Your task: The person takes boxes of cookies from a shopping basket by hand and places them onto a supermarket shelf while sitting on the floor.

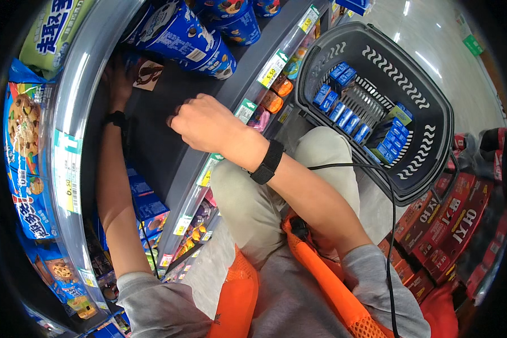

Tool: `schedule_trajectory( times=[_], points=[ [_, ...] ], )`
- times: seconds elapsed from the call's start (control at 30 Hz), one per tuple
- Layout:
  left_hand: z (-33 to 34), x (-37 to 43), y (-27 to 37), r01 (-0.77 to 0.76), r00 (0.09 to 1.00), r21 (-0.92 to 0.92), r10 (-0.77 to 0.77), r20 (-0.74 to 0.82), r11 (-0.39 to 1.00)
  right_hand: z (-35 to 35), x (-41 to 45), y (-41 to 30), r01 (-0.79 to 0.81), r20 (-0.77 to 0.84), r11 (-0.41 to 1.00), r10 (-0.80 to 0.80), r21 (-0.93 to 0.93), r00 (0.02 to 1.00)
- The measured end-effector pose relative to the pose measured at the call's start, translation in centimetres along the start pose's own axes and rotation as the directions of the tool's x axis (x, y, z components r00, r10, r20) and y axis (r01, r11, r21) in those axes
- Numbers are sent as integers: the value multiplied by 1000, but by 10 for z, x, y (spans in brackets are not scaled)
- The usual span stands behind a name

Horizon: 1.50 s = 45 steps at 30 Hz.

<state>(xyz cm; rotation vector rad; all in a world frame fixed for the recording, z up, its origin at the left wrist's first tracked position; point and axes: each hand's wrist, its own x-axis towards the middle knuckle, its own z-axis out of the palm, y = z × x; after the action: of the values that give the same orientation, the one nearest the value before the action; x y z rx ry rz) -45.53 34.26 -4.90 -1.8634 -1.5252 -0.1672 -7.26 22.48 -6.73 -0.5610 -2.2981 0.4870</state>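
My left hand (120, 82) reaches deep into the dark shelf (169, 95), its fingers in shadow beside a small package with a brown-and-cream face (148, 75). Whether it grips that package cannot be told. Over the shelf's front part is my right hand (205, 122), fingers curled in and nothing visible in them; its palm is hidden. Blue cookie tubs (186, 38) stand just beyond the hands. Blue boxes (150, 211) lie on the shelf near my left forearm. Both wrists wear black straps.
At right, a black shopping basket (437, 126) holds several small blue boxes (344, 116). Stacked red cartons (443, 228) stand below it. The upper shelf's curved edge (74, 122), with cookie bags (27, 126), overhangs my left arm. A black cable crosses my right arm.
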Motion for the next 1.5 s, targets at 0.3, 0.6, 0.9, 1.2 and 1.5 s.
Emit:
schedule_trajectory(
  times=[0.3, 0.6, 0.9, 1.2, 1.5],
  points=[
    [42, -20, -80, 3, 997, 79, -9, 79, 997, -154, -17, -20, 187, -480, 958, -62, 218, 875],
    [-8, -1, -11, 104, 960, -73, -81, 269, 992, -201, -185, 209, -441, -32, 843, 454, -308, 890],
    [-156, -38, 207, 351, 784, -814, -620, -14, 463, -90, -269, 349, -221, 275, 700, 522, -679, 808],
    [-222, -111, 274, 393, 788, -908, -562, 251, 145, -64, -273, 345, -131, 216, 525, 548, -841, 808],
    [-238, -41, 332, 308, 924, -913, -144, 354, -266, -216, -244, 233, -526, 157, 847, 532, -82, 832]
  ],
)
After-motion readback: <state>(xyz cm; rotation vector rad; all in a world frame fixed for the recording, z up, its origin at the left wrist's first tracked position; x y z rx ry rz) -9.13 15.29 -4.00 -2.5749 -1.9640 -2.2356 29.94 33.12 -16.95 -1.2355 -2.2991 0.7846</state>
